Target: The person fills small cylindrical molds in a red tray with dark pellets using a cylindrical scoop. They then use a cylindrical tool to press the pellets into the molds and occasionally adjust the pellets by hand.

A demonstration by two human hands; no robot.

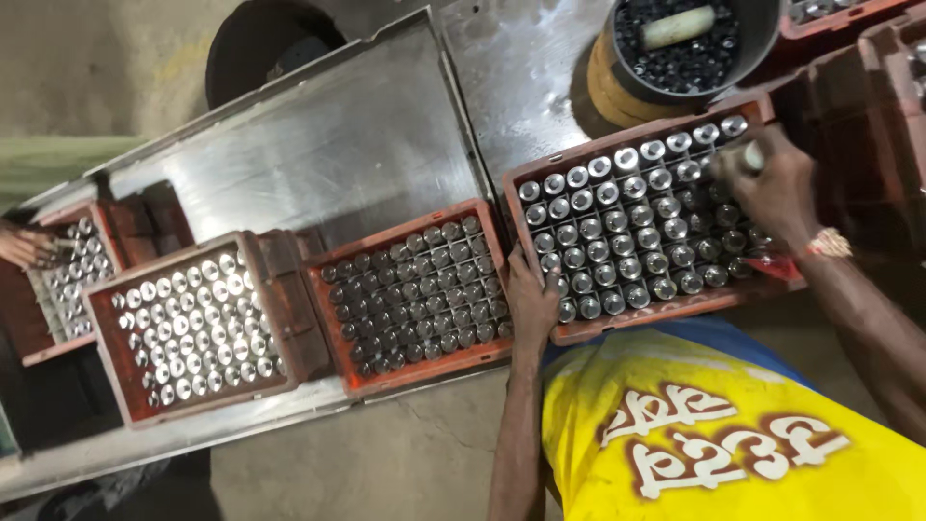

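Red plastic crate [644,323] full of shiny metal cylinders [617,241] sits at the right end of the steel table [338,145]. My left hand [531,294] is clamped on its near-left corner, fingers over the rim. My right hand [772,183] is up at the crate's far-right corner, closed around one cylinder [752,154]. Next crate [410,289] over holds darker cylinders, then another red one [193,323] with bright ones. Round black tub [690,43] of small parts sits past the far edge. Somebody else's hand [24,246] is in the crate [58,280] at the far left end.
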